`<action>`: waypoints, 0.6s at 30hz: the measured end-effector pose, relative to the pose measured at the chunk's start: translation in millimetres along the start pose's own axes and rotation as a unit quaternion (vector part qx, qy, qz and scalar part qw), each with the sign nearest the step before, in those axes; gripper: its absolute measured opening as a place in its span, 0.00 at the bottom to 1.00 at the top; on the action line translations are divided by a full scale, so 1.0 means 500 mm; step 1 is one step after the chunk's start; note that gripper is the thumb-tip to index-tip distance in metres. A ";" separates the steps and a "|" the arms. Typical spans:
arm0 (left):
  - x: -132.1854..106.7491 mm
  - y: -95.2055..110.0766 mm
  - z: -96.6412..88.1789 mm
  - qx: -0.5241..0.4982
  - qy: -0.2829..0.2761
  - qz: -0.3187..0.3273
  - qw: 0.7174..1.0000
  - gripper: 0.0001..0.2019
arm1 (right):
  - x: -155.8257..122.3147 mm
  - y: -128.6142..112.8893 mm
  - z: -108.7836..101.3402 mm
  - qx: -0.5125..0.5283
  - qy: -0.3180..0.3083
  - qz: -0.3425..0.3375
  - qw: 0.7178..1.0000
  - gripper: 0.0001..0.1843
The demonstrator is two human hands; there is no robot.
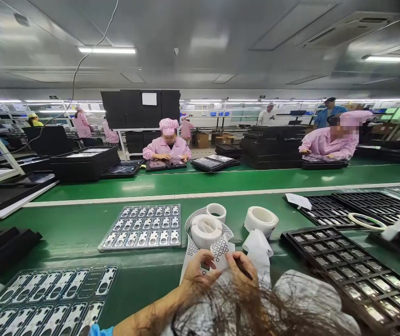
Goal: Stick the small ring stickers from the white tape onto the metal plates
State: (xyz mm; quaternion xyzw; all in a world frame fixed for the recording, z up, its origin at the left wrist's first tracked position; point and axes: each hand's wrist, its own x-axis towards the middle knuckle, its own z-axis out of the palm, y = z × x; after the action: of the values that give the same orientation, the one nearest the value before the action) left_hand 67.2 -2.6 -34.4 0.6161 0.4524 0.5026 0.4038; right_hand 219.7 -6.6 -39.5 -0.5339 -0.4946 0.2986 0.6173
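Both hands meet low in front of the body, close together at a strip of white paper printed with black rings [220, 247]. With thumb and forefinger nearly closed, the right hand [243, 269] pinches the strip's right edge. Curled in a loose loop, thumb and forefinger close together, the left hand [201, 271] is at the strip's lower left; whether it grips the paper cannot be told. Loose dark hair [221, 308] hangs over the wrists and hides part of them.

Just beyond the hands stands a white roll [203, 239], more ring-printed paper around it, and behind that a second roll [223, 214]. Right of the right hand, a loose white strip [260, 261] trails below a thick plain roll [261, 227]. Farther right, a black tray [347, 268] holds rows of small shiny parts.

Beyond the left hand, to its left, a clear tray [140, 246] of flat metal plates lies on the green bench [143, 270]; nearer the left forearm sits another plate-filled tray [113, 280]. Well ahead of the hands, across the bench, a co-worker in pink [168, 145] bends over a dark tray [161, 168].
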 end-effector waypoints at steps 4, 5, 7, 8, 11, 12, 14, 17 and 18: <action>-0.001 0.001 -0.002 0.002 0.006 -0.007 1.000 0.18 | -0.011 -0.001 0.000 -0.011 -0.006 -0.013 1.000 0.22; 0.000 0.001 -0.003 0.003 0.011 -0.012 1.000 0.18 | -0.013 -0.001 0.000 -0.012 -0.011 -0.016 1.000 0.22; 0.004 0.003 -0.005 0.005 0.016 -0.020 1.000 0.19 | -0.016 0.001 -0.001 -0.016 -0.016 -0.022 1.000 0.22; 0.004 0.004 -0.006 0.005 0.017 -0.024 1.000 0.20 | -0.017 0.002 -0.001 -0.018 -0.017 -0.024 0.999 0.22; 0.005 0.009 -0.008 0.006 0.018 -0.033 0.999 0.20 | -0.019 0.003 -0.002 -0.027 -0.022 -0.035 0.999 0.21; 0.004 0.011 -0.009 0.006 0.019 -0.035 0.999 0.19 | -0.019 0.002 -0.003 -0.031 -0.026 -0.041 0.998 0.21; 0.004 0.013 -0.010 0.008 0.021 -0.036 0.999 0.18 | -0.018 -0.001 -0.006 -0.039 -0.030 -0.059 0.997 0.18; 0.005 0.014 -0.010 0.014 0.024 -0.034 0.999 0.18 | -0.015 -0.007 -0.017 -0.050 0.010 -0.094 0.994 0.16; 0.005 0.012 -0.010 0.019 0.026 -0.032 0.999 0.18 | -0.014 -0.009 -0.022 -0.052 0.030 -0.110 0.992 0.16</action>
State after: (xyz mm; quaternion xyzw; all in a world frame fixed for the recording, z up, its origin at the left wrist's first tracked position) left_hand 63.3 -1.7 -27.0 0.5958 0.4917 0.4964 0.3960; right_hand 227.0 -18.3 -36.6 -0.5161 -0.5465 0.1868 0.6325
